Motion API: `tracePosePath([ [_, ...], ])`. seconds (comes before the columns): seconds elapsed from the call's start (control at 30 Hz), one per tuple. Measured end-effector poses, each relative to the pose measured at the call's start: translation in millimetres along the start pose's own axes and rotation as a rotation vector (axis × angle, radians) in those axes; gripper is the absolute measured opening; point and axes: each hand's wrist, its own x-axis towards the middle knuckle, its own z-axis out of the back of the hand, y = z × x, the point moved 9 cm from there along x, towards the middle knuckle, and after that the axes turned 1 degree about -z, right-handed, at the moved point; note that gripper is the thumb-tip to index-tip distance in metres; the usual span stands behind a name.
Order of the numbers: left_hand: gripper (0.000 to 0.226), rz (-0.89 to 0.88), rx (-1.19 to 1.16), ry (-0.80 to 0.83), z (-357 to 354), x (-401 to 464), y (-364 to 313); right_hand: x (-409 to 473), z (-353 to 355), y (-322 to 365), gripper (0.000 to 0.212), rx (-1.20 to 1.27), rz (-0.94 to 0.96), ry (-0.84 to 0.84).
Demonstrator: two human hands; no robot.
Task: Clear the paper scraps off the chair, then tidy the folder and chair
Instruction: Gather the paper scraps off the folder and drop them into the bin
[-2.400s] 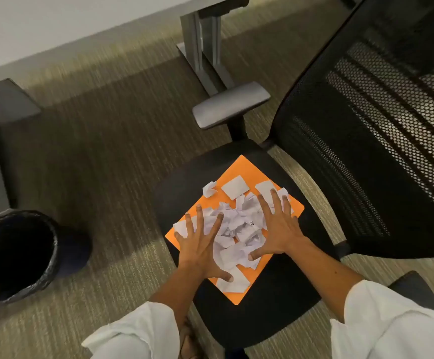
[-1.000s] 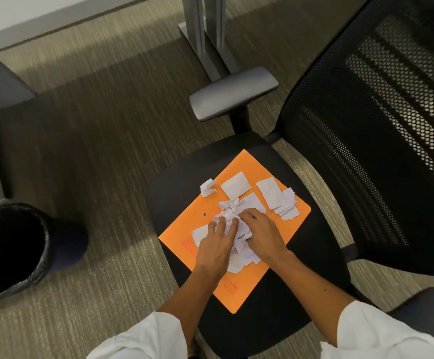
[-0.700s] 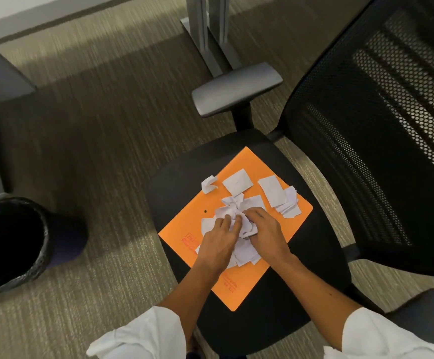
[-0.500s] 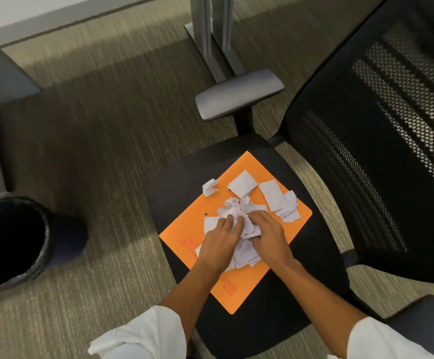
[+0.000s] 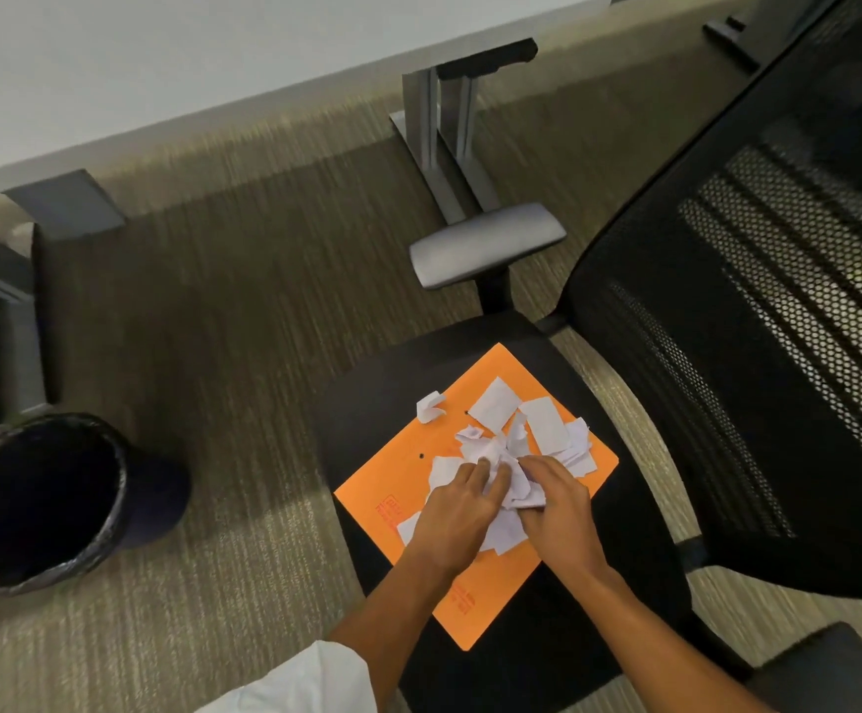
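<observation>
An orange folder [image 5: 387,486] lies flat on the black seat of an office chair [image 5: 367,403]. White paper scraps [image 5: 508,445] are bunched in a heap on the folder. My left hand [image 5: 457,514] and my right hand [image 5: 560,512] press in from both sides, fingers curled around the crumpled heap. A few flat scraps [image 5: 547,424] lie loose beyond the hands, and one curled scrap [image 5: 428,406] sits apart at the folder's left edge.
A black bin [image 5: 32,501] with a liner stands open on the carpet to the left of the chair. The chair's mesh back [image 5: 753,326] rises on the right, its grey armrest [image 5: 485,244] behind the seat. A desk leg [image 5: 439,146] stands beyond.
My hands went from lying flat and spread over the scraps to closing together, gathering them into a crumpled bunch. The view has shifted slightly.
</observation>
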Motion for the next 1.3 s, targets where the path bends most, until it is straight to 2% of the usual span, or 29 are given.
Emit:
tracePosePath([
  [0.3,0.1,-0.074,0.055,-0.202,58,-37,9,-10,13,65,0.035,0.01,0.107,-0.081],
  [0.53,0.084,0.003,0.041,-0.395,111,-108,89,-6,-45,164,0.033,0.057,0.243,-0.099],
  [0.63,0.088,0.074,0.05,-0.425,124,-153,148,-4,-96,223,0.025,0.104,0.303,-0.081],
  [0.73,0.086,0.176,0.06,-0.449,128,-206,216,-8,-163,282,0.023,0.149,0.364,0.008],
  [0.97,0.077,0.393,0.098,-0.455,123,-337,381,-22,-350,401,0.037,0.237,0.463,0.217],
  [1.07,0.071,0.484,0.106,-0.43,111,-373,440,-23,-418,431,0.04,0.222,0.479,0.293],
  [1.3,0.08,0.607,0.082,-0.404,69,-414,553,-12,-539,465,0.039,0.133,0.502,0.452],
])
